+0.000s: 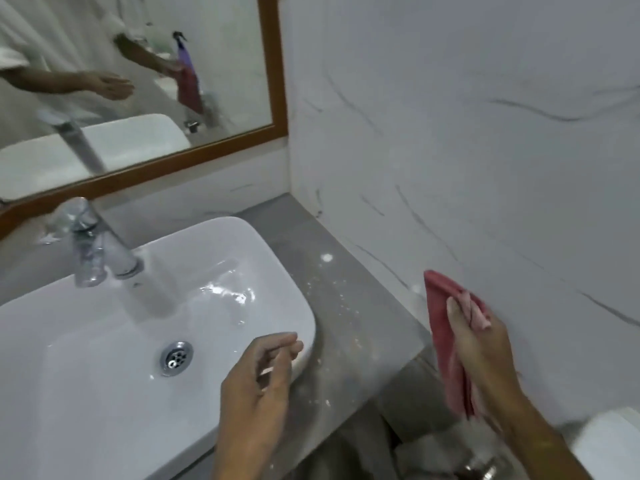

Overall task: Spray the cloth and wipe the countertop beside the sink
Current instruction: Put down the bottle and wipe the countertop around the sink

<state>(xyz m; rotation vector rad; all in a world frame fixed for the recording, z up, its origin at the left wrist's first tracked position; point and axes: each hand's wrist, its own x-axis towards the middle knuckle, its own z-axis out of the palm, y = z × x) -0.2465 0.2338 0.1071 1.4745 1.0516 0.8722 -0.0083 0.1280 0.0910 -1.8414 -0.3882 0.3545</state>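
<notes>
The red cloth [446,341], pinched by the right hand [481,344] at four o'clock, looks light and limp, best bunched in the palm; the left hand [259,386] is loosely spread, empty.

Crumpled red fabric cloth [446,341]: pinched in the right hand [485,344], hanging limp below the fingers, held in the air. Grey stone countertop [349,306]: left of that hand, beneath it, speckled with white flecks and dust.
</notes>
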